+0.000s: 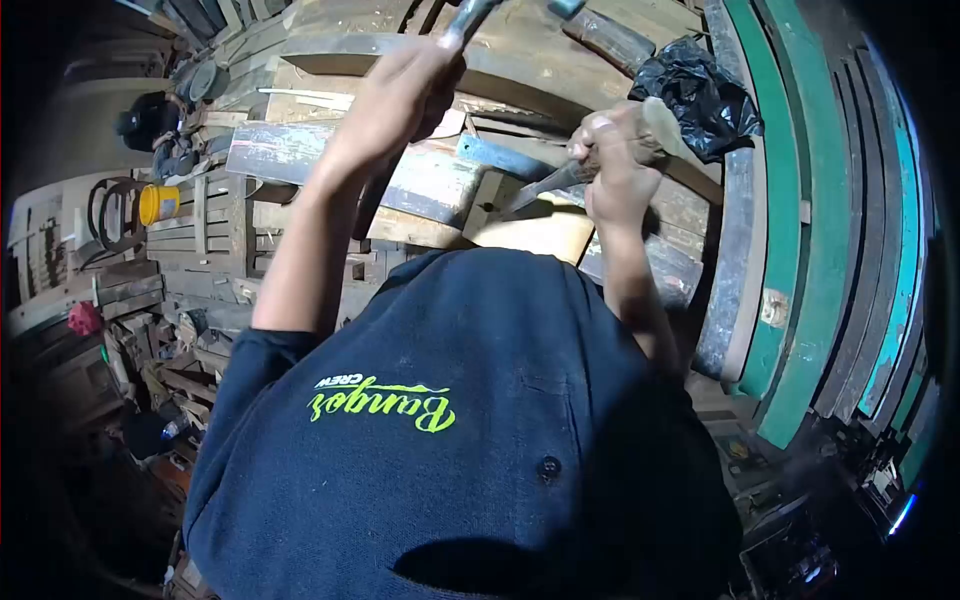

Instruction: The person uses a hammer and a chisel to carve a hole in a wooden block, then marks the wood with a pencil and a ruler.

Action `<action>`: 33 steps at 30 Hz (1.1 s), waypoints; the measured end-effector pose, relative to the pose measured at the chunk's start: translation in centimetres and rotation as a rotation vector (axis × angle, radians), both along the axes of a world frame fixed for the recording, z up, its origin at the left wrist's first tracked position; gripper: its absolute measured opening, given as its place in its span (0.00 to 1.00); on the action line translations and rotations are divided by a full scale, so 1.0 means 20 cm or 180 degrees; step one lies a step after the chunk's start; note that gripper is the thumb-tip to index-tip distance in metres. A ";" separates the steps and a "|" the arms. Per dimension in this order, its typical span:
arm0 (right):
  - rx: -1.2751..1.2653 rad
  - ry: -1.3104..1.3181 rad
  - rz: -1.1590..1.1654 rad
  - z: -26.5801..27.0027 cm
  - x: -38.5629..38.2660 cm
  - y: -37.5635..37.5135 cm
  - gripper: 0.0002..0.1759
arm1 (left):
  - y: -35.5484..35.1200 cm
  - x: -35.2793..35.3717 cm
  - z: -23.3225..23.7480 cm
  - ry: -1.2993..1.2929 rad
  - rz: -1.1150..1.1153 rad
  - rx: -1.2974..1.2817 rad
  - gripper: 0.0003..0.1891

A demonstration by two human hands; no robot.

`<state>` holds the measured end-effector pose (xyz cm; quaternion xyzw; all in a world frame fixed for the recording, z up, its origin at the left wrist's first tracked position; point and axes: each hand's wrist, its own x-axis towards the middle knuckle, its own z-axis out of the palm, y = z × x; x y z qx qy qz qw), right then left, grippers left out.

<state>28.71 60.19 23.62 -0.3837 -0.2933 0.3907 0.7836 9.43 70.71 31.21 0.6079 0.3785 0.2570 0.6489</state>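
The left hand (395, 100) closes around a grey, hammer-like tool (468, 18), raised at upper centre, apparently for striking room. The right hand (622, 175) wraps a pale-topped, tapered metal chisel (548, 186), seemingly angling its tip at the brown wooden block (487, 200) near centre.

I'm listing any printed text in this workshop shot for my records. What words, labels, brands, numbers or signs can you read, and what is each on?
"Bangor" (last letter possibly "s"): yellow-green script, upside down, on the dark blue cloth shirt.
"CREW": small pale capitals beside it, same shirt.
Yellow round bucket: any marks are too small to read.
Long grey metal chisel: no readable text.
No other text, number or sign can be read.
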 end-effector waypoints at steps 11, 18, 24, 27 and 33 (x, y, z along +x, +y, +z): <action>0.0105 -0.0887 -0.0306 -0.08 0.01 0.08 0.08 | -0.11 0.23 0.29 0.0801 -0.1150 0.1540 0.23; 0.0080 -0.1208 -0.0303 -0.09 -0.01 0.09 0.09 | -0.11 0.24 0.26 0.0491 -0.0893 0.1560 0.21; -0.0014 -0.1083 -0.0452 0.04 -0.06 0.06 0.05 | -0.09 0.17 0.19 0.0793 -0.0825 0.0379 0.19; -0.0032 -0.1355 -0.0616 -0.01 -0.06 0.10 0.05 | -0.09 0.17 0.20 -0.0006 -0.0524 0.0214 0.20; -0.0270 -0.1361 -0.0187 0.04 -0.06 0.05 0.06 | -0.09 0.14 0.13 0.0601 -0.0739 0.0275 0.22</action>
